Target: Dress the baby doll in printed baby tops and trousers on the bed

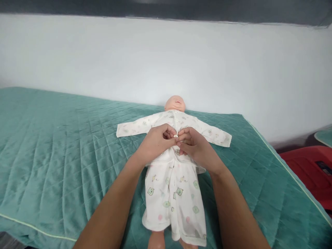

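A baby doll (pixel 175 103) lies on its back on a teal quilted bed cover (pixel 64 145), head toward the wall. It wears a white printed shirt (pixel 197 127) with sleeves spread wide and matching white printed trousers (pixel 172 200). My left hand (pixel 155 141) and my right hand (pixel 195 147) meet over the doll's chest. Both pinch the shirt's front edges around a small white snap (pixel 175 136). The doll's bare feet show at the bottom edge.
A white wall (pixel 166 62) rises right behind the bed. The bed's right edge runs diagonally down to the lower right. Beyond it stands a red object (pixel 308 169) with a dark patch, and a pale green rounded thing (pixel 324 135) sits at the far right.
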`<control>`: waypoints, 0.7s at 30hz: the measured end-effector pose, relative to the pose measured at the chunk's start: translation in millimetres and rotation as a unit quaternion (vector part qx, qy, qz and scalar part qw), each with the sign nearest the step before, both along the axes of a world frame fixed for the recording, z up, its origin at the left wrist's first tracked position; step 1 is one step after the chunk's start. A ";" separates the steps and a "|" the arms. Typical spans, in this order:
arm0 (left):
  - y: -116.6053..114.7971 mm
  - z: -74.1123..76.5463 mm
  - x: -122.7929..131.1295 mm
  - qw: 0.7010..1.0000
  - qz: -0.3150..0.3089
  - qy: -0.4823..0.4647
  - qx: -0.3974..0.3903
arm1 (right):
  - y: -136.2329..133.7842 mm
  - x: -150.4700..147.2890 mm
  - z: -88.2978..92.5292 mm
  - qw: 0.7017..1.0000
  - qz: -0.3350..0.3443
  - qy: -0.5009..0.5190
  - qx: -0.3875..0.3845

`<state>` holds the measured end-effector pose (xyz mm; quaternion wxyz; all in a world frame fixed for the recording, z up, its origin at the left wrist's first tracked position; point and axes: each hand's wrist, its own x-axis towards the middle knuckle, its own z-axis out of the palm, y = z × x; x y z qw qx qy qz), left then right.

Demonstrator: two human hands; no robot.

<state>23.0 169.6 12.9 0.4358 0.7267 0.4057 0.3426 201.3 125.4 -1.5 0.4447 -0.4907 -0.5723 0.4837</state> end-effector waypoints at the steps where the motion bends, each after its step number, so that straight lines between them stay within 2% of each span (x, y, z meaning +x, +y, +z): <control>1: -0.1 -0.2 0.4 1.000 0.000 0.000 0.004 | -0.1 0.5 -0.5 1.000 0.003 0.001 0.000; 9: 0.9 -2.2 1.3 1.000 0.005 -0.017 -0.018 | -0.7 0.5 1.3 1.000 0.007 0.018 0.005; 21: 0.9 -0.9 -1.3 0.999 0.006 -0.017 -0.032 | -3.0 -5.8 11.8 0.999 -0.036 0.006 -0.023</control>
